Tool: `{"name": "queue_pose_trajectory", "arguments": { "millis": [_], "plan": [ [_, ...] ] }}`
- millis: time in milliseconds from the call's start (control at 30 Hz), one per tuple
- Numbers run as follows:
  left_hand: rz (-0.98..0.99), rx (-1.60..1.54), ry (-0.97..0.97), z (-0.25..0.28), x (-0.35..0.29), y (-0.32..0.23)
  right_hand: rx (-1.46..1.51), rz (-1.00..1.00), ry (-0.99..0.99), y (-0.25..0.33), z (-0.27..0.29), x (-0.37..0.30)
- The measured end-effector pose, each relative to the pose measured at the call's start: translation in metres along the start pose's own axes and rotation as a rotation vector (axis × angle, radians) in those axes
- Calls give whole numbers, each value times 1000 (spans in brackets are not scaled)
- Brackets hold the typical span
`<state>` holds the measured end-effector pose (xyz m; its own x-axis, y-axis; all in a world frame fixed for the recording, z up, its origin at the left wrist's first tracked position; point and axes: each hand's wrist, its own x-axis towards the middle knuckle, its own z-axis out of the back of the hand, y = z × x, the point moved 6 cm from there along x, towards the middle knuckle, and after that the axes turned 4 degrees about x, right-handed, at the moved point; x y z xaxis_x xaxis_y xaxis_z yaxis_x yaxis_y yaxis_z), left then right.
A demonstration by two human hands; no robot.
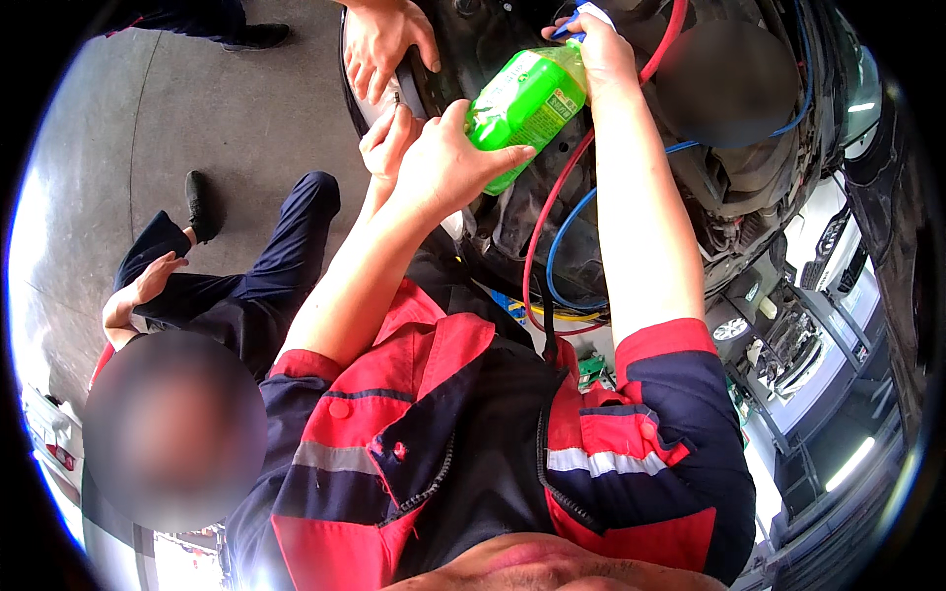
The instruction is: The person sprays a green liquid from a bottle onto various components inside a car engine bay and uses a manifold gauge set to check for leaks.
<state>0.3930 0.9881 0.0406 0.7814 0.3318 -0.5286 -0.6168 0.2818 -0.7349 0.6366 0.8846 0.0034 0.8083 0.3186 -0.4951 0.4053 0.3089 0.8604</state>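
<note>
A clear plastic bottle of bright green liquid lies tilted between my two hands over the open engine bay, its neck toward the upper right. My left hand grips the bottom end, thumb along the near side. At the neck, my right hand is closed, with a blue-and-white piece beside its fingers. Whether that piece belongs to the bottle, I cannot tell. Another person's hand, close to my left wrist, pinches a small dark thing. One more hand rests on the car's edge.
Red and blue hoses run across the engine bay. At left, a person in dark trousers is low beside me on the grey floor. A blurred round patch hides part of the bay at right.
</note>
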Motion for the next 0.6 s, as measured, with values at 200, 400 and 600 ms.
{"name": "queue_pose_trajectory", "arguments": {
  "millis": [200,400,600],
  "plan": [
    [23,24,37,3,1,-1,-14,7,32,-1,-2,1],
    [62,-273,144,-18,-4,12,-40,48,106,7,-18,7],
    [18,-584,83,-42,-4,20,-863,704,300,52,-51,-16]
  ]
}}
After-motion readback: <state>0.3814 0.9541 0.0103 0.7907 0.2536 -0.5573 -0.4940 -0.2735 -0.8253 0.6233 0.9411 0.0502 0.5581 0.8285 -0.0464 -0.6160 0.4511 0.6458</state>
